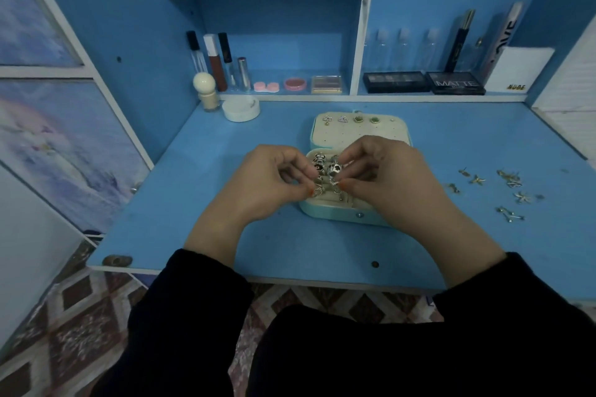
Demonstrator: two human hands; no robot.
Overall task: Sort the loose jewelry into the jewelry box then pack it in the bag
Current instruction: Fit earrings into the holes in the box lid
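The open jewelry box (335,213) sits near the middle of the surface, its lid (329,135) laid back with earrings (343,119) pinned on it. The left hand (267,184) and right hand (390,177) meet over its tray, fingers curled in among the rings (322,167); whether either grips one cannot be told. Loose jewelry (506,190) lies scattered toward the right edge, well apart from the right hand.

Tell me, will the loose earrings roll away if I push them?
Probably not far: the earrings have spiky flower shapes and posts, so they'd likely skid or tumble, not roll. They look tiny and thin, so probably light and fiddly to pinch.
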